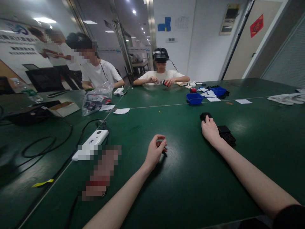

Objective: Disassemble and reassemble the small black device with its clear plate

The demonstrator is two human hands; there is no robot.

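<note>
My right hand (211,130) reaches out over the table, its fingers closed on a small dark black object (205,116) whose kind I cannot make out. Just right of that wrist lie several black blocky pieces (227,135), close together and partly covered by the hand and forearm. Near the middle of the table, my left hand (156,152) hovers or rests with loosely bent fingers. Its thumb and fingertips are apart, and nothing shows between them.
The green table (181,190) carries a white power bank (91,144) with a cable and a blurred-out phone-like item (102,175) to my left. Farther off are a plastic bag (96,98), an open box (64,108) and a blue tray (194,98). People sit across the table.
</note>
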